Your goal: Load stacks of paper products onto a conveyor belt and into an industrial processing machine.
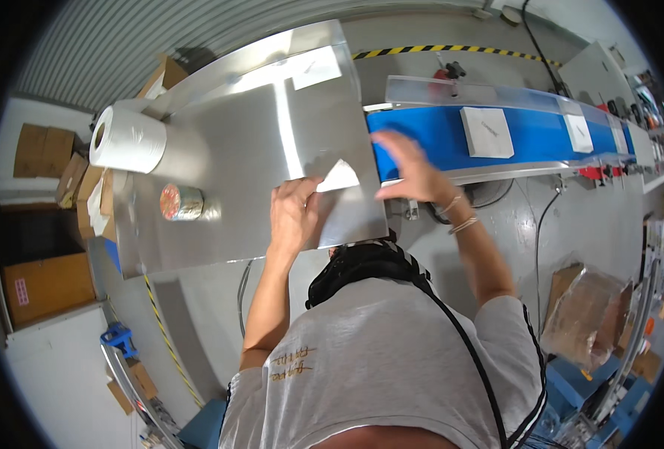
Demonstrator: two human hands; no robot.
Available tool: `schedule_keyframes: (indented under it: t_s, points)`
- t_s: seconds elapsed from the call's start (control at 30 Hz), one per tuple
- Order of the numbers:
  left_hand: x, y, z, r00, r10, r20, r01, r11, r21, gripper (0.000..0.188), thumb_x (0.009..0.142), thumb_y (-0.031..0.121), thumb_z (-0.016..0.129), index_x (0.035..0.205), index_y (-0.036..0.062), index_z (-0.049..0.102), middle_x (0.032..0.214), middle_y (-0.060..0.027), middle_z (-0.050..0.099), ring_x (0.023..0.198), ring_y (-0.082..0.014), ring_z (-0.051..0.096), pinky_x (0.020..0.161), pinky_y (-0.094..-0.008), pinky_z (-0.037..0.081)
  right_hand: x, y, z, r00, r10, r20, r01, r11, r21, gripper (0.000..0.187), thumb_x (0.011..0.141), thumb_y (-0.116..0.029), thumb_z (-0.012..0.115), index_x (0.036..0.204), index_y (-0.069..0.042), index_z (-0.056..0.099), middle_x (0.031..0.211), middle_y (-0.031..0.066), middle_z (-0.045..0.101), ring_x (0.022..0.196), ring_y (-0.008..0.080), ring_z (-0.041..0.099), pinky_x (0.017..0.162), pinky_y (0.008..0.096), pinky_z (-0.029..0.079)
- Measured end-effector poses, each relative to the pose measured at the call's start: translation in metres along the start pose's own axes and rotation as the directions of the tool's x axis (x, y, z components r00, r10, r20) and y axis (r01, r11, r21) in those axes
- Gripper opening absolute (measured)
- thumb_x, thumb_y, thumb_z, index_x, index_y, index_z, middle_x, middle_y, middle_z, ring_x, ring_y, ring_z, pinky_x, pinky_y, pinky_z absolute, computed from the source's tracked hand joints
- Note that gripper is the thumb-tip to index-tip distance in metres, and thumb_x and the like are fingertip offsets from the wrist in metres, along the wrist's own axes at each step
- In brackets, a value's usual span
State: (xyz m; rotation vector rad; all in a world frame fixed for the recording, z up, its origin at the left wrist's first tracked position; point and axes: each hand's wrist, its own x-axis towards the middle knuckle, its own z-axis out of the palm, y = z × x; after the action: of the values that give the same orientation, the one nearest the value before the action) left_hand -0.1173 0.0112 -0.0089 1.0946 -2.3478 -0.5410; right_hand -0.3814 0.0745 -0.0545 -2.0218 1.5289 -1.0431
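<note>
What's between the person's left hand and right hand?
In the head view: a white piece, pinched by the left hand, then the right edge of the metal table, before the right hand.

Pale bracelets (463, 224) accompany a grey T-shirt (392, 359) bearing brown lettering (291, 364).

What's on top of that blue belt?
On the belt lie at least two white packets; what's under them is covered. The right hand hides part of the belt's left end.

Left hand (294, 213) pinching; right hand (420, 178) spread.
</note>
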Motion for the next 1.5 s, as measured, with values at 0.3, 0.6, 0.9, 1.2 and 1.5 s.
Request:
schedule_keyframes:
  t_s: [0.3, 0.6, 0.9, 1.2, 1.5]
  points:
    - [0.019, 0.004, 0.036, 0.951, -0.259, 0.167, 0.308, 0.829, -0.466, 0.028, 0.085, 0.007, 0.067, 0.112, 0.0029, 0.064, 0.082, -0.0072, 0.066, 0.070, -0.0129, 0.059, 0.066, -0.0278, 0.049, 0.006, 0.036, 0.020, 0.888, 0.422, 0.181, -0.439, 0.664, 0.605, 0.026, 0.088, -0.025, 0.068, 0.097, -0.002, 0.061, 0.084, 0.0006, 0.062, 0.075, 0.0069, 0.054, 0.065, 0.0241, 0.046]
    - [0.016, 0.002, 0.073, 0.909, -0.271, 0.317, 0.371, 0.873, -0.318, 0.030, 0.086, 0.012, 0.066, 0.114, 0.0013, 0.063, 0.085, -0.0111, 0.069, 0.075, -0.0158, 0.064, 0.070, -0.0293, 0.051, -0.048, 0.150, -0.088, 0.572, 0.708, -0.413, -0.724, 0.673, 0.151, 0.046, 0.085, -0.043, 0.066, 0.097, 0.002, 0.066, 0.081, 0.0161, 0.066, 0.075, 0.0254, 0.065, 0.066, 0.0335, 0.049]
    - [0.005, -0.003, 0.117, 0.930, -0.033, 0.366, 0.144, 0.949, -0.281, 0.016, 0.087, 0.013, 0.064, 0.101, 0.0053, 0.068, 0.081, -0.0125, 0.069, 0.072, -0.0209, 0.067, 0.069, -0.0324, 0.052, -0.154, 0.094, -0.043, 0.085, 0.376, -0.923, -0.652, 0.721, 0.234, 0.028, 0.092, -0.024, 0.062, 0.110, -0.002, 0.058, 0.083, 0.0121, 0.066, 0.073, 0.0209, 0.063, 0.068, 0.0340, 0.050]
    - [-0.001, -0.023, 0.141, 0.921, 0.358, 0.151, -0.312, 0.913, -0.263, 0.014, 0.088, 0.018, 0.061, 0.096, 0.0084, 0.068, 0.081, -0.0092, 0.067, 0.069, -0.0247, 0.064, 0.065, -0.0358, 0.050, -0.299, 0.028, 0.233, 0.035, 0.889, -0.456, -0.890, 0.235, 0.390, 0.024, 0.081, -0.029, 0.061, 0.088, -0.008, 0.070, 0.085, 0.0184, 0.068, 0.081, 0.0379, 0.065, 0.074, 0.0446, 0.051]
    - [0.005, -0.045, 0.156, 0.820, 0.559, 0.123, -0.446, 0.758, -0.475, 0.019, 0.090, 0.018, 0.056, 0.099, 0.0048, 0.066, 0.088, -0.0154, 0.067, 0.078, -0.0329, 0.064, 0.070, -0.0395, 0.050, -0.359, -0.069, 0.435, -0.120, 0.981, -0.152, -0.888, -0.038, 0.458, 0.041, 0.078, -0.045, 0.059, 0.095, -0.010, 0.072, 0.096, 0.0145, 0.070, 0.090, 0.0340, 0.066, 0.084, 0.0425, 0.051]
